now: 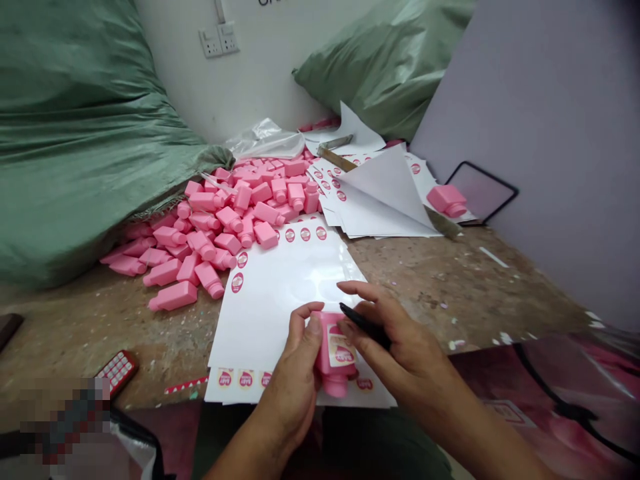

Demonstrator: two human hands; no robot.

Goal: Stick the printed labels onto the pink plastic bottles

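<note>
Head view: the person's left hand (295, 363) is wrapped around one pink bottle (335, 381), its neck pointing back toward the body. The right hand (400, 333) grips a slim black tool (369, 325), index finger raised, while its thumb appears to rest on the upper part of the label (343, 350) on the bottle's front. The hands meet at the bottle, close together.

The step in hand looks like settling that label flat; whether every edge is stuck cannot be told. A next move on this face would call for the left hand to keep the bottle steady and the right thumb to press evenly, with the tool's tip clear of the print.

Beneath the hands lies a label sheet (280, 320), mostly bare, with stickers left along its edges. Beyond them to the left spreads a heap of bottles (230, 223); beyond to the right sit more sheets (385, 190). Left of the left hand lies a red keypad device (119, 373).
</note>
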